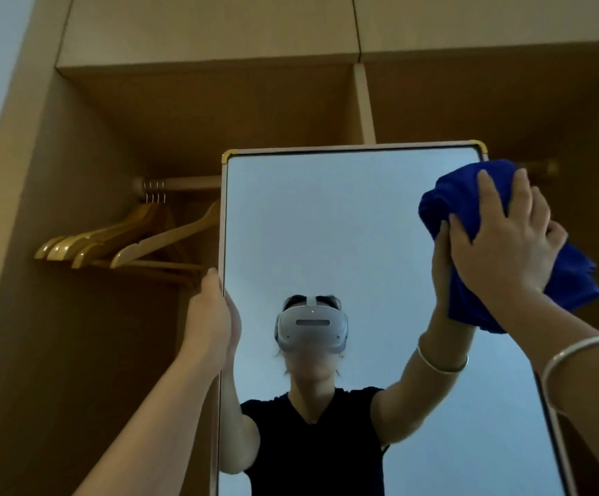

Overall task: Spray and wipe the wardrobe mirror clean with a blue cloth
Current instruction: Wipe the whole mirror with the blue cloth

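The mirror (326, 227) stands upright in front of me, inside the open wardrobe (58, 316). It is a tall rectangle with a thin pale frame, and its two top corners have small gold caps. The glass looks smooth and gives a pale blue-grey reflection; I cannot see marks or drops on it. In the lower part of the glass I see my own reflection, with a white headset and a dark shirt.

My left hand (210, 313) grasps the left edge of the mirror, about half-way down the part that I can see. The thumb side lies on the outer frame and the fingers wrap around to the glass side.

My right hand (505, 241) is at the upper right part of the mirror, just below its top right corner. It presses the blue cloth (469, 195) against the glass, with the fingers spread and slightly bent over the fabric. The cloth is deep blue, bunched into a thick wad, and one part hangs down below my palm. A silver bangle (577, 356) is on my right wrist.

To the left of the mirror, several wooden hangers (119, 241) hang close together on a rail (183, 182) inside the wardrobe.
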Action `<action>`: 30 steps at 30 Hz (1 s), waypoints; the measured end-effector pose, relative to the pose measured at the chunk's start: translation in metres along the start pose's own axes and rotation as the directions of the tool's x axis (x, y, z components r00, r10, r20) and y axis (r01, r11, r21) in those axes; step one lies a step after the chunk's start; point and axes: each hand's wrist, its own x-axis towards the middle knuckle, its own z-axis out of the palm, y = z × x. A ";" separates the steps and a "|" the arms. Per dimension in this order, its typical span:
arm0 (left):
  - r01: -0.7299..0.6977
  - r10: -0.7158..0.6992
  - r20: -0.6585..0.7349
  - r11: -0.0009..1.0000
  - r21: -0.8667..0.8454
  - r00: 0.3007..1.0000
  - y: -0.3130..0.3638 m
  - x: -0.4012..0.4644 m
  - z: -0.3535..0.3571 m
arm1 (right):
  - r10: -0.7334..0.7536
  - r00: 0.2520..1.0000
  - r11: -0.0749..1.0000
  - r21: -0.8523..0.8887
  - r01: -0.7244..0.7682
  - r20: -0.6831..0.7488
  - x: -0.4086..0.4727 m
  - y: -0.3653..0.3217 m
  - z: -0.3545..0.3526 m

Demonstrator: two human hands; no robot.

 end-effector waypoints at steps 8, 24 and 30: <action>0.142 -0.148 0.067 0.986 0.086 0.987 -0.009 -0.015 -0.009 | 0.205 0.977 0.969 0.129 -0.211 0.059 -0.045 -0.066 -0.002; 0.441 -0.208 0.543 0.829 -0.343 0.813 -0.050 -0.042 -0.059 | -0.618 0.784 0.776 0.118 0.619 -0.056 -0.136 -0.151 0.007; 0.405 -0.192 0.538 0.860 -0.310 0.821 -0.046 -0.054 -0.061 | -0.787 0.616 0.612 0.136 0.779 0.010 -0.206 -0.090 0.002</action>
